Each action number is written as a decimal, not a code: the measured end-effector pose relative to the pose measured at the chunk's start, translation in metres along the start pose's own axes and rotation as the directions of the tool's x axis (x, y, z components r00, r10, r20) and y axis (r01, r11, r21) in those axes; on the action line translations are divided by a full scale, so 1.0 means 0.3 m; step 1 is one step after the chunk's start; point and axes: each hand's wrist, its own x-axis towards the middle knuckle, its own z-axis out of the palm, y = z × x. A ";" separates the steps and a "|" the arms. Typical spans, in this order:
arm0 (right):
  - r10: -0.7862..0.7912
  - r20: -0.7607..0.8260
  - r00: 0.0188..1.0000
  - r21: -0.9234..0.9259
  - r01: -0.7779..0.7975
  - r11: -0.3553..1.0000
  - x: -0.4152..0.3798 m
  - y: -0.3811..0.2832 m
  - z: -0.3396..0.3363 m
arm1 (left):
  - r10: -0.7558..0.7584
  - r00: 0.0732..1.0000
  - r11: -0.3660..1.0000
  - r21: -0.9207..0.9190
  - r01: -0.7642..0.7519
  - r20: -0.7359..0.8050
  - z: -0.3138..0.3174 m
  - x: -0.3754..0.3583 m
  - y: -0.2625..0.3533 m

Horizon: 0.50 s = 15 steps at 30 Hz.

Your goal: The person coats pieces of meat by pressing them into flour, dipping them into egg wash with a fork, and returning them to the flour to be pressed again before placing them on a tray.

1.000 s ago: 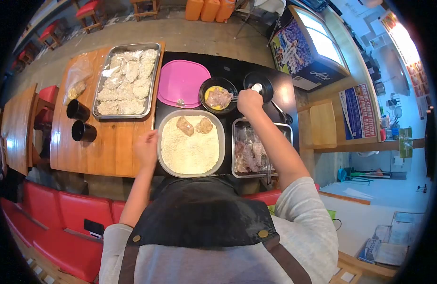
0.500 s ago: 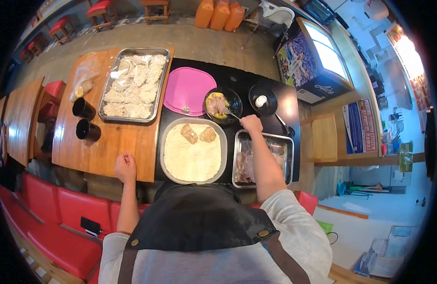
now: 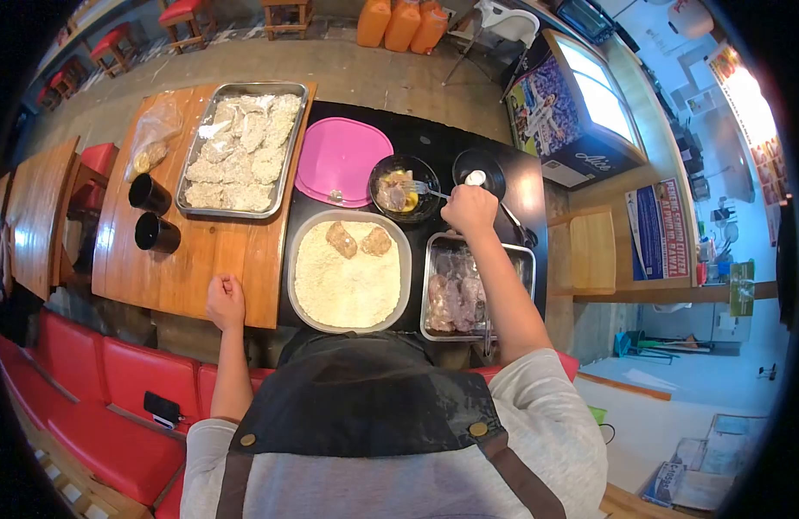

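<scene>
My right hand [image 3: 469, 210] is closed round the handle of a fork [image 3: 419, 186]. The fork's tines touch a piece of raw meat [image 3: 391, 192] in yellow beaten egg, inside a black bowl [image 3: 387, 166]. My left hand [image 3: 226, 302] is curled in a fist at the wooden table's front edge, with nothing visible in it. Between the hands stands a tub [image 3: 292, 281] of pale crumbs [image 3: 348, 285]; two coated pieces [image 3: 341, 240] lie at its far side. Under my right forearm, a metal tray [image 3: 533, 285] contains raw meat [image 3: 451, 298].
A large metal tray [image 3: 185, 208] of coated pieces rests on the wooden table [image 3: 192, 259], near two black cups [image 3: 157, 233] and a plastic bag [image 3: 157, 125]. A pink lid [image 3: 343, 160] lies left of the bowl. A black plate [image 3: 495, 177] holds something white.
My right hand has moved slightly right and nearer me with the fork. The meat in the bowl has shifted. My left fist stays almost in place.
</scene>
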 end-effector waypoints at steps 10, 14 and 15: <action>0.080 0.170 0.982 -0.185 -0.048 0.982 0.101 0.010 0.041 | -0.001 1.000 1.000 -0.001 0.001 -0.023 -0.013 0.002 0.019; 0.240 0.355 0.904 0.012 -0.261 0.965 0.125 0.064 0.151 | -0.019 1.000 1.000 -0.006 0.019 -0.013 -0.015 0.003 0.020; 0.253 0.418 0.872 0.069 -0.308 0.949 0.144 0.105 0.253 | -0.022 1.000 1.000 -0.008 0.022 -0.019 -0.010 0.001 0.016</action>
